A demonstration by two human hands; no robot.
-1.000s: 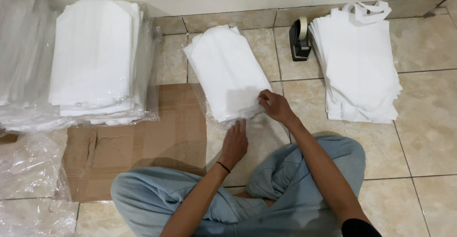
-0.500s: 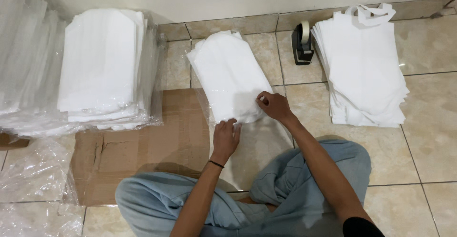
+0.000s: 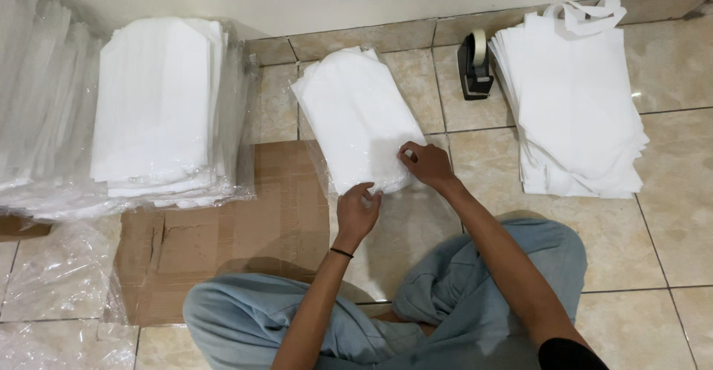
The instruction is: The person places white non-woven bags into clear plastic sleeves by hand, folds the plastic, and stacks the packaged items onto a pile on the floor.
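Floor tiles unchanged; left hand (image 3: 357,212) slid up to bagged cloth (image 3: 358,114).

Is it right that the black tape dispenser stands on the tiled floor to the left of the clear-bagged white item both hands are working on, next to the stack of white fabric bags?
Not quite. In the head view the black tape dispenser stands on the tiled floor to the right of the clear-bagged white item, not the left. The rest holds: both the left hand and the right hand are on that item, and the dispenser is next to the stack of white fabric bags.
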